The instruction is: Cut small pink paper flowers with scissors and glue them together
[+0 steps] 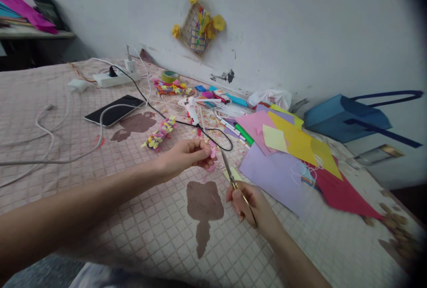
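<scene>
My left hand point(187, 157) is closed in a pinch on a small pink paper piece point(211, 152) held just above the bedsheet. My right hand point(248, 203) grips small scissors point(230, 174) by their gold handles. The blades point up and left toward the pink piece, and their tips reach its edge. A small yellow-green paper scrap point(234, 174) lies on the sheet under the scissors. A garland of yellow, pink and purple paper bits point(159, 134) lies on the sheet beyond my left hand.
Coloured paper sheets point(283, 154) spread at right, with markers point(238, 130) and a glue gun point(192, 110) behind. A phone point(114, 110), white cables and a power strip point(116, 78) lie at left. A blue bag point(347, 117) leans by the wall.
</scene>
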{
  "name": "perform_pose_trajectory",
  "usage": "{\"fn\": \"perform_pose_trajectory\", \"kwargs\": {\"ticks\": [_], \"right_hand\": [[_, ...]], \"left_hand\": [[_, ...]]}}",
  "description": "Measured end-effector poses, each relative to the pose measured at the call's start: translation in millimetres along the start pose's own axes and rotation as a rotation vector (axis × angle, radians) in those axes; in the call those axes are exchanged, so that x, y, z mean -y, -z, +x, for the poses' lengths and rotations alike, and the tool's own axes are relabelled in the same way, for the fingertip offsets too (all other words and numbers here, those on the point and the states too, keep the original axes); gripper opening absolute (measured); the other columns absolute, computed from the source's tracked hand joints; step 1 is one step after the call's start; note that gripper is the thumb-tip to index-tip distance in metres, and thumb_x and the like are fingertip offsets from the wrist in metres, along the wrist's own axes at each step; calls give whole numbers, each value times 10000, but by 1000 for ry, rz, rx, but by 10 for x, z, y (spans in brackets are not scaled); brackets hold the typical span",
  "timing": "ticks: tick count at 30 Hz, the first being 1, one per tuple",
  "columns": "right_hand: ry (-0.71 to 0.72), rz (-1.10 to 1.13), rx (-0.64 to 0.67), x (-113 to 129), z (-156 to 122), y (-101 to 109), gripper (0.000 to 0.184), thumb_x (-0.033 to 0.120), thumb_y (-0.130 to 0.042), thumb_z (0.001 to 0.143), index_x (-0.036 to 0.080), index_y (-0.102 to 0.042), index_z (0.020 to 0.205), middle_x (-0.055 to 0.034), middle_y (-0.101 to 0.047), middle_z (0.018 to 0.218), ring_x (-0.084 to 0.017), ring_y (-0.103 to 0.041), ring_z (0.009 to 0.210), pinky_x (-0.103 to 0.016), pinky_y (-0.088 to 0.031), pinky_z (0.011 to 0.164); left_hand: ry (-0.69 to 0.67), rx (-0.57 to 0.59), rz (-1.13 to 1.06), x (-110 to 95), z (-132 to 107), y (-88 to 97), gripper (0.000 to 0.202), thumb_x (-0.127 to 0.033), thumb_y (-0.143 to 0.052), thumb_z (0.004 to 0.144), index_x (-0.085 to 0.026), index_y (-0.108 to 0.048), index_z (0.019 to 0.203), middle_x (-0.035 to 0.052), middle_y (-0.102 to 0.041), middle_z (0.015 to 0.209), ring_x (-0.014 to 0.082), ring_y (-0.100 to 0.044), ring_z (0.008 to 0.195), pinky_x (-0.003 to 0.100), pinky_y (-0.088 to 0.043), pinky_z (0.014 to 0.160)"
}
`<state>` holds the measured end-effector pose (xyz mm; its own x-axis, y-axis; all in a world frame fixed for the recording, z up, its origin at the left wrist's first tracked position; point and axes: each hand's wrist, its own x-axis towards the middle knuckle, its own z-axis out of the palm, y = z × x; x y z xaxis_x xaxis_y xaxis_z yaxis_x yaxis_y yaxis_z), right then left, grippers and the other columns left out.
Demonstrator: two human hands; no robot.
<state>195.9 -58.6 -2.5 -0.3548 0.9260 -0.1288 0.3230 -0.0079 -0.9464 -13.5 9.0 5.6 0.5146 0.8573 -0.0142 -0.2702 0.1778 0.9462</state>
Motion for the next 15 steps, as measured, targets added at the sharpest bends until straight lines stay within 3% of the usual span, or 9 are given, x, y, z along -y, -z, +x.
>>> {"fn": "perform_pose_trajectory", "kwargs": {"ticks": [6, 10, 15], "right_hand": [[8, 101, -187, 10, 76, -53, 252, 401, -575, 765, 150, -570, 790, 58, -437, 478, -68, -389, 404, -185, -302, 392], [40, 169, -189, 7, 113, -98, 168, 306, -579, 763, 148, -596, 818, 57, -450, 475, -66, -402, 413, -182, -309, 400], [58, 273, -152, 11, 121, -130, 176, 328, -557, 791, 156, -576, 758, 64, -429, 452, -62, -378, 401, -184, -295, 402]], "left_hand": [[63, 27, 224, 42, -106, -191, 166, -276, -559, 792, -118, -535, 749, -3, -568, 676, 78, -522, 613, 217, -413, 613], [92, 82, 282, 61, -152, -270, 150, -256, -537, 798, -125, -530, 725, -20, -544, 639, 68, -494, 584, 194, -385, 571], [94, 128, 328, 98, -159, -268, 157, -266, -516, 810, -126, -529, 740, -12, -553, 666, 67, -496, 584, 190, -385, 560]]}}
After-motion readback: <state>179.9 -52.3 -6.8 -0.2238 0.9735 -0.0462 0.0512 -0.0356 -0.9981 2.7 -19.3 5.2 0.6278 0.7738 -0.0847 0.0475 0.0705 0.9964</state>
